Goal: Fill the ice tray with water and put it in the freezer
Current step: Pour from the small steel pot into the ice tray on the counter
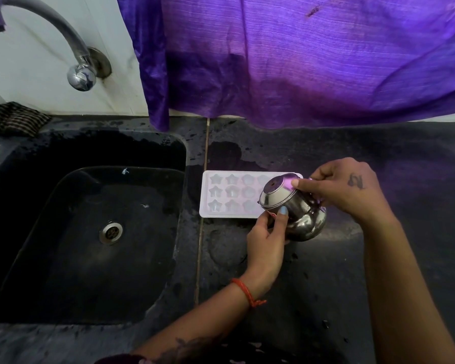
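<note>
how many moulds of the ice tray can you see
11 show on the ice tray: four in the far row, four in the middle, three in the near row. More on its right end are probably hidden behind the steel pot that both hands hold.

Home kitchen, by the fittings. Dark stone table (326, 153), wet and speckled, runs under both hands (267, 240). Left of the hands, a black sink (37, 206) is set into it, with a round metal drain (111, 231) at the bottom. Chrome tap (63, 40) curves from the white wall (37, 74) above the sink, far upper left of the hands. Striped cloth (17, 119) bunched at the sink's back corner. Purple curtain (300, 56) hangs behind the table, above the hands. White ice tray (226, 194) and steel pot (294, 208) at the hands: household ware.
</note>
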`<act>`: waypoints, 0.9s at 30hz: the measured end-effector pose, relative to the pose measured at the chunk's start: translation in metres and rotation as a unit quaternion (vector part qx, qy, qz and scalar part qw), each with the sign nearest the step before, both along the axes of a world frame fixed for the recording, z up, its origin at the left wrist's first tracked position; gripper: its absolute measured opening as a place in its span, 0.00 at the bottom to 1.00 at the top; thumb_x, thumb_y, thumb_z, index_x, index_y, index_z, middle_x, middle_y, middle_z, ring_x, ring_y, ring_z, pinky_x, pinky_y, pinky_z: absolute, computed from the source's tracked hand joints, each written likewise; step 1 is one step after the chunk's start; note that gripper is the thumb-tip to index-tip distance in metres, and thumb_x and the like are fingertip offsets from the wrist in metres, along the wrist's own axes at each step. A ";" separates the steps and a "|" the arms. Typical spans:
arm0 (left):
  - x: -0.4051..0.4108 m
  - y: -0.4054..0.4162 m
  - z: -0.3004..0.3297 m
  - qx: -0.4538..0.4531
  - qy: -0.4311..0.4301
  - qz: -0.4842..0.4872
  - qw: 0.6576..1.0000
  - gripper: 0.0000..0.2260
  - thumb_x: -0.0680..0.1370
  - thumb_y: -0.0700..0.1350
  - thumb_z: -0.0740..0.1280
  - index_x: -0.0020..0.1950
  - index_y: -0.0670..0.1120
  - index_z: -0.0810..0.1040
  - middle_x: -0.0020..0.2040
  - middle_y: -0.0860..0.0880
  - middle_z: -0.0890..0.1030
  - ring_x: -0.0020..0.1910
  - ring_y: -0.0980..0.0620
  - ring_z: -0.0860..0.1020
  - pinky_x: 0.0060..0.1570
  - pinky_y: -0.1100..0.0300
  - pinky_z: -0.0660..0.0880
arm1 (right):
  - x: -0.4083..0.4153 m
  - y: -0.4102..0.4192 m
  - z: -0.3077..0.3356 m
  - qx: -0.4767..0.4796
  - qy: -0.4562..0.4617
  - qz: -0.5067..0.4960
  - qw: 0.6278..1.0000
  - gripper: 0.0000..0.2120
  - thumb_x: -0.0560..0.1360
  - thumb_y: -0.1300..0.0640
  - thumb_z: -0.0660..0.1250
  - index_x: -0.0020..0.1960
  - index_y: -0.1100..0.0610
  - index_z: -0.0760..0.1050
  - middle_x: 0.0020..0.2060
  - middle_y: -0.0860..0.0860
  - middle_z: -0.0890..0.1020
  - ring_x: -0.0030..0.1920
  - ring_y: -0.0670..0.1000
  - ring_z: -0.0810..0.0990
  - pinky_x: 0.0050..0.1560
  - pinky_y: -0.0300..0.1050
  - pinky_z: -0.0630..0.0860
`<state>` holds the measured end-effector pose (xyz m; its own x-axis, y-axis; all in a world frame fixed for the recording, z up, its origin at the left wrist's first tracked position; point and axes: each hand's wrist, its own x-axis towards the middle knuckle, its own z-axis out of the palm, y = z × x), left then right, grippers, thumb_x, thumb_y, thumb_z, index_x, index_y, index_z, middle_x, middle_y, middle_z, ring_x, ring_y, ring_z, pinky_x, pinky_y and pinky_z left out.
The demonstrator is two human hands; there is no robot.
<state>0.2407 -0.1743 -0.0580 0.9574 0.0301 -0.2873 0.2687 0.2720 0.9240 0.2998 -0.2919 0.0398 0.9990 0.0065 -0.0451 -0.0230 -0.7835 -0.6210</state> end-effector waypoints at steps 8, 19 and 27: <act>0.001 -0.002 -0.005 0.041 -0.016 0.006 0.999 0.12 0.73 0.60 0.65 0.51 0.55 0.79 0.50 0.53 0.84 0.53 0.53 0.81 0.58 0.46 0.77 | -0.003 -0.003 -0.001 0.043 0.015 -0.016 0.999 0.23 0.56 0.32 0.71 0.30 0.53 0.80 0.27 0.51 0.82 0.34 0.51 0.82 0.42 0.51 0.80; 0.001 -0.009 -0.005 0.066 -0.045 0.000 0.997 0.18 0.67 0.66 0.64 0.51 0.60 0.77 0.52 0.54 0.83 0.54 0.54 0.81 0.58 0.47 0.76 | -0.007 -0.018 -0.010 0.116 0.038 -0.055 0.991 0.13 0.64 0.45 0.76 0.32 0.56 0.82 0.31 0.54 0.84 0.38 0.52 0.84 0.48 0.57 0.81; 0.004 -0.016 -0.002 0.050 -0.023 -0.048 0.997 0.08 0.74 0.59 0.65 0.49 0.59 0.77 0.52 0.54 0.83 0.54 0.54 0.80 0.59 0.47 0.76 | -0.009 -0.031 -0.008 0.078 0.011 -0.075 0.994 0.14 0.64 0.43 0.76 0.31 0.53 0.81 0.28 0.51 0.83 0.36 0.51 0.83 0.47 0.57 0.81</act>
<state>0.2452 -0.1907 -0.0598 0.9693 -0.0359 -0.2434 0.2460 0.1520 0.9573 0.2911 -0.3227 0.0323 0.9880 -0.1335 -0.0774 -0.1472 -0.6640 -0.7331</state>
